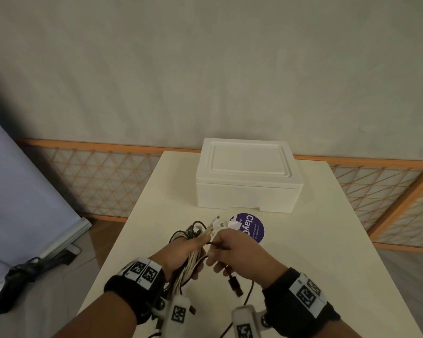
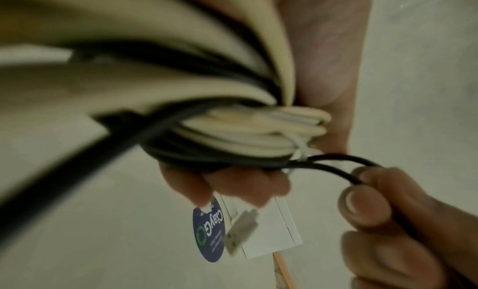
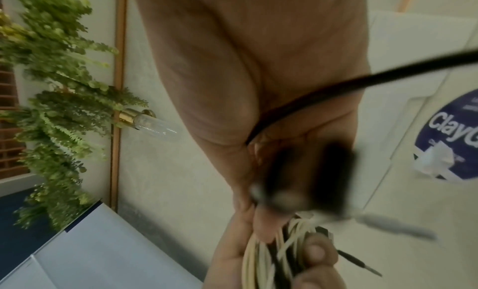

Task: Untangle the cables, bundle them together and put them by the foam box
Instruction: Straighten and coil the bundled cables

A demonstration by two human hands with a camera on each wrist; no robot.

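Note:
My left hand (image 1: 189,252) grips a coiled bundle of cream and black cables (image 1: 193,257) above the near part of the white table (image 1: 303,240). The same bundle (image 2: 248,134) fills the left wrist view, wrapped by my fingers (image 2: 232,183). My right hand (image 1: 226,250) pinches a loose black cable (image 1: 220,245) just right of the bundle; its black USB plug (image 1: 235,285) hangs below. White plug ends (image 1: 216,222) stick out past the bundle. The white foam box (image 1: 248,174) sits closed at the far end of the table.
A round purple sticker (image 1: 250,226) lies on the table between my hands and the box, with a small white scrap (image 1: 233,224) on it. A lattice fence (image 1: 103,179) runs behind the table. A grey board (image 1: 22,191) leans at the left.

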